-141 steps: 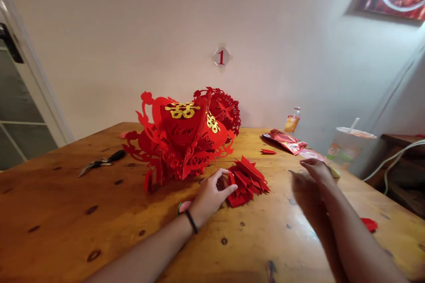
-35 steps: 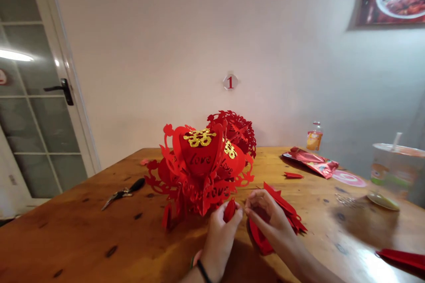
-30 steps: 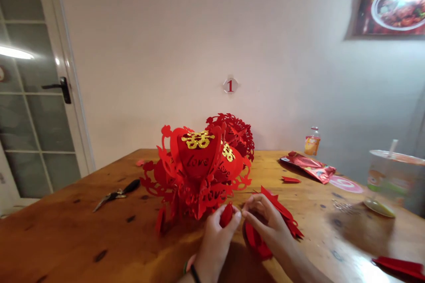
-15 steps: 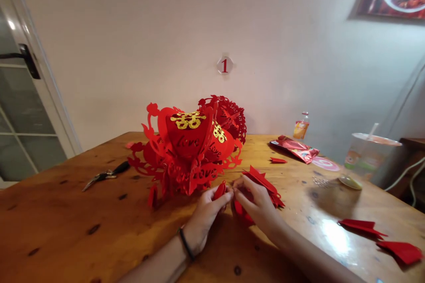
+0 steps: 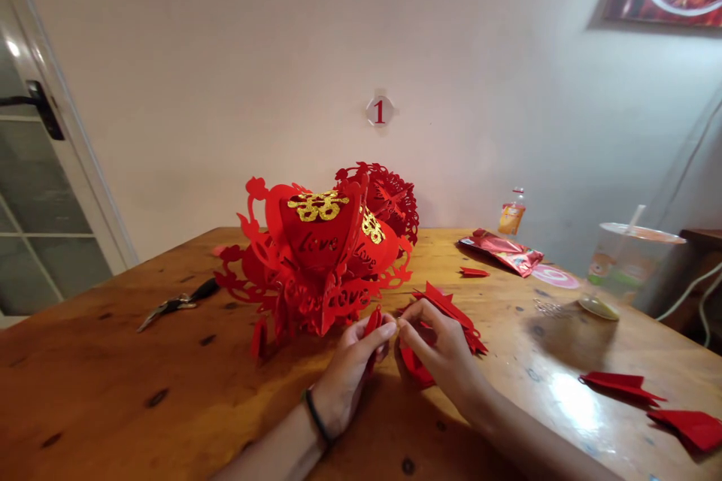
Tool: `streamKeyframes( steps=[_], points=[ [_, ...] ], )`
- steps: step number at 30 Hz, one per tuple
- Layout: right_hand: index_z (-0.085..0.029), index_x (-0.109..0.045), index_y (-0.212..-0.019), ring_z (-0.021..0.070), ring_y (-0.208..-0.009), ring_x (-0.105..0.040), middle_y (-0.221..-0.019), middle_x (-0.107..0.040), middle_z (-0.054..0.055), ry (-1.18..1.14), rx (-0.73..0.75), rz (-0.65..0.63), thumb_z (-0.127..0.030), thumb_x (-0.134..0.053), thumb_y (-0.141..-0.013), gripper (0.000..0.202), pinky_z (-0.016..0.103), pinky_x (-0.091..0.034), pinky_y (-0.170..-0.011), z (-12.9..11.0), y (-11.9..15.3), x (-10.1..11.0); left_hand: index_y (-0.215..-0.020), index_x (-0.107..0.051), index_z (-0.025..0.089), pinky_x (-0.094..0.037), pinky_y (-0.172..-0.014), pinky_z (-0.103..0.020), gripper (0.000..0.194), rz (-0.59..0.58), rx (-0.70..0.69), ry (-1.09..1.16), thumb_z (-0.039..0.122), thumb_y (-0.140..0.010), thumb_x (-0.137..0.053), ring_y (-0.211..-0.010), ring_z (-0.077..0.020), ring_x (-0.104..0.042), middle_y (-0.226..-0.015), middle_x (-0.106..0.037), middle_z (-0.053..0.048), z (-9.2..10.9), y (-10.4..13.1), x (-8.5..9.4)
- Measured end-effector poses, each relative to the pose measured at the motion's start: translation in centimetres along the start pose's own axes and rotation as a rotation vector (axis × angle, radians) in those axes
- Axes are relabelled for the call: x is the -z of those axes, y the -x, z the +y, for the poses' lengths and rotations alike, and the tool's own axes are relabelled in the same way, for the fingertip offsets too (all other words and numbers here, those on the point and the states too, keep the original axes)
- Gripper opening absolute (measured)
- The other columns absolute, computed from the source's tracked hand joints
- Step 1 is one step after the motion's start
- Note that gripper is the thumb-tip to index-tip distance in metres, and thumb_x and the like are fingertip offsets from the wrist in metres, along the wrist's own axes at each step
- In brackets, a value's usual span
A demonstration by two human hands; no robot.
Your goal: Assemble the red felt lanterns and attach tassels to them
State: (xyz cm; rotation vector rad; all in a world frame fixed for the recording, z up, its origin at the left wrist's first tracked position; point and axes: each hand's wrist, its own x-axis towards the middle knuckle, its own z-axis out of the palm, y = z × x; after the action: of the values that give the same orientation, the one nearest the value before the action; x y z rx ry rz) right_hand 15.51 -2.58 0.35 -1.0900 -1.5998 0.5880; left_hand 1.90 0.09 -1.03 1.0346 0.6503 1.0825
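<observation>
Just in front of a large red cut-out lantern [image 5: 316, 240] with gold characters and "Love" lettering, my left hand [image 5: 353, 364] is closed on a small folded red piece [image 5: 373, 322]. A dark band circles that wrist. My right hand [image 5: 445, 349] is pinched right beside the left fingertips; what lies between its fingers is too small to make out. Behind and under the right hand lies a pile of red folded pieces [image 5: 451, 312]. A second red openwork ornament [image 5: 395, 199] stands behind the lantern.
Scissors or pliers with a black handle [image 5: 177, 304] lie at the left. Toward the right are a red foil packet [image 5: 502, 252], an orange drink bottle [image 5: 511, 216], a plastic cup with straw [image 5: 629, 263], small metal rings [image 5: 551, 308] and loose red pieces [image 5: 623, 387].
The right fingertips have shifted slightly near the left ones, and the red piece in my left hand has turned a little. The view has moved slightly.
</observation>
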Motion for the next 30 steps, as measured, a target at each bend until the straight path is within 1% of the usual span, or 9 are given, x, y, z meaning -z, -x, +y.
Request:
streamKeyframes(
  steps=[5,8,11,14,17,19,22,25,30],
  points=[
    [-0.019,-0.048,-0.072,0.0094,-0.051,-0.051,-0.061,-0.055,-0.002,-0.263,-0.182,-0.040,-0.046,-0.054,-0.078,0.029,0.021,-0.040,-0.050,0.1,-0.5,0.4,-0.084,-0.049,0.019,-0.029,-0.044,-0.017,0.032,-0.024,0.049,0.009,0.048,-0.074,-0.054,-0.051,-0.0063,-0.040,-0.061,-0.043,0.006,0.7,1.0,-0.5],
    [-0.018,-0.048,-0.071,0.0077,-0.045,-0.047,-0.056,-0.053,-0.005,-0.355,-0.296,-0.114,-0.046,-0.059,-0.074,0.029,0.020,-0.037,-0.047,-0.2,-1.0,0.8,-0.083,-0.046,0.020,-0.029,-0.042,-0.016,0.027,-0.033,0.045,-0.104,0.045,-0.076,-0.050,-0.051,-0.0073,-0.040,-0.064,-0.044,0.005,0.8,1.5,-1.0],
    [-0.017,-0.049,-0.067,0.0067,-0.043,-0.046,-0.053,-0.052,-0.006,-0.375,-0.356,-0.179,-0.043,-0.059,-0.073,0.029,0.020,-0.036,-0.047,-0.4,-1.2,1.1,-0.082,-0.046,0.020,-0.030,-0.042,-0.017,0.024,-0.046,0.008,-0.247,0.044,-0.078,-0.050,-0.050,-0.0077,-0.039,-0.064,-0.043,0.005,0.3,1.6,-1.0],
    [-0.018,-0.048,-0.067,0.0063,-0.042,-0.045,-0.051,-0.052,-0.006,-0.360,-0.359,-0.202,-0.043,-0.060,-0.072,0.029,0.019,-0.034,-0.045,-0.5,-1.1,1.2,-0.083,-0.049,0.020,-0.030,-0.044,-0.019,0.022,-0.061,-0.060,-0.373,0.042,-0.081,-0.047,-0.051,-0.0085,-0.039,-0.064,-0.043,0.004,-0.3,1.5,-0.8],
    [-0.018,-0.046,-0.066,0.0060,-0.040,-0.045,-0.049,-0.051,-0.007,-0.337,-0.351,-0.202,-0.043,-0.060,-0.071,0.029,0.019,-0.033,-0.043,-0.5,-1.1,1.2,-0.085,-0.052,0.021,-0.031,-0.048,-0.021,0.020,-0.067,-0.131,-0.491,0.038,-0.085,-0.042,-0.052,-0.0097,-0.039,-0.061,-0.042,0.004,-0.2,1.5,-0.6],
    [-0.018,-0.046,-0.066,0.0060,-0.039,-0.045,-0.049,-0.051,-0.007,-0.326,-0.356,-0.190,-0.042,-0.060,-0.072,0.028,0.019,-0.034,-0.043,-0.4,-1.1,1.2,-0.086,-0.054,0.021,-0.034,-0.055,-0.022,0.018,-0.067,-0.191,-0.597,0.033,-0.087,-0.041,-0.057,-0.0113,-0.042,-0.062,-0.044,0.004,0.1,1.6,-0.6],
    [-0.018,-0.045,-0.064,0.0062,-0.039,-0.044,-0.047,-0.049,-0.008,-0.304,-0.357,-0.164,-0.040,-0.059,-0.071,0.027,0.019,-0.034,-0.043,-0.5,-1.1,1.2,-0.086,-0.056,0.021,-0.036,-0.068,-0.024,0.015,-0.033,-0.294,-0.752,0.028,-0.086,-0.042,-0.071,-0.0147,-0.049,-0.070,-0.051,0.001,0.6,1.7,-0.7],
    [-0.018,-0.045,-0.064,0.0062,-0.040,-0.044,-0.047,-0.048,-0.008,-0.285,-0.368,-0.153,-0.036,-0.058,-0.071,0.023,0.018,-0.033,-0.042,-0.7,-1.1,1.3,-0.086,-0.054,0.021,-0.036,-0.073,-0.025,0.016,-0.010,-0.349,-0.811,0.029,-0.088,-0.041,-0.075,-0.0160,-0.051,-0.075,-0.054,0.000,0.8,1.8,-0.8],
    [-0.018,-0.046,-0.063,0.0060,-0.042,-0.043,-0.048,-0.047,-0.007,-0.290,-0.367,-0.175,-0.035,-0.058,-0.070,0.022,0.018,-0.034,-0.043,-0.8,-1.2,1.7,-0.084,-0.053,0.021,-0.037,-0.074,-0.024,0.016,-0.050,-0.389,-0.836,0.029,-0.089,-0.039,-0.078,-0.0156,-0.052,-0.077,-0.055,0.000,0.7,1.8,-0.6]
  ],
)
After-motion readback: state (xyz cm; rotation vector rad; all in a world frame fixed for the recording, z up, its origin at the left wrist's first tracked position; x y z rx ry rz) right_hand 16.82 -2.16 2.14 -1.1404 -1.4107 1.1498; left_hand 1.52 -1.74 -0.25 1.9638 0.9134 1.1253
